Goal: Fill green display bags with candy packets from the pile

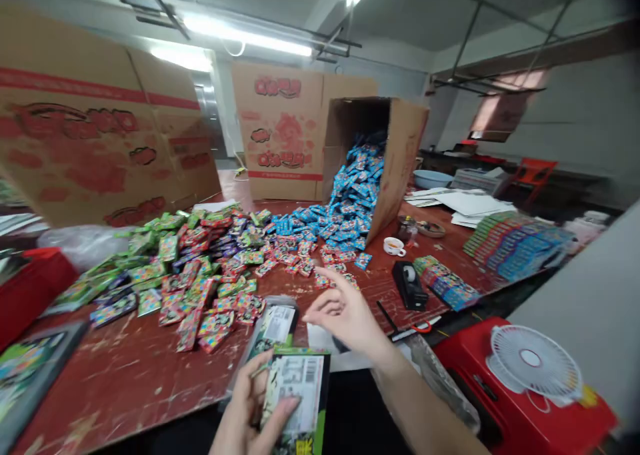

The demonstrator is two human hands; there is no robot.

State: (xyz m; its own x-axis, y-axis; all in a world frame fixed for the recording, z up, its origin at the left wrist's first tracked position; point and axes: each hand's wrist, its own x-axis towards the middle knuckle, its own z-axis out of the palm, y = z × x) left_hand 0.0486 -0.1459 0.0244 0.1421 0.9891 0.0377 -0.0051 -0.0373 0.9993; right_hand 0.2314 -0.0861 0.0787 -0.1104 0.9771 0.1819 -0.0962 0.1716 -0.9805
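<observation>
My left hand (255, 402) is closed round a flat green and black printed packet (295, 402) at the bottom centre, its thumb pressed on the white label side. Behind it on the table lies a similar packet (275, 325) in a grey tray. My right hand (347, 315) hovers to the right of the packets, index finger stretched out and the other fingers loosely bent, with nothing visible in it. Beyond both hands spreads a heap of small green, red and purple packets (200, 262). Blue packets (357, 182) spill from a cardboard box (405, 148) lying on its side.
On the right stand a black tape dispenser (410, 285), scissors with orange handles (420, 328), a white cup (395, 246) and rows of lined-up packets (520, 242). A white fan (533, 362) rests on a red stool (470, 382). Large cartons (100, 135) line the back.
</observation>
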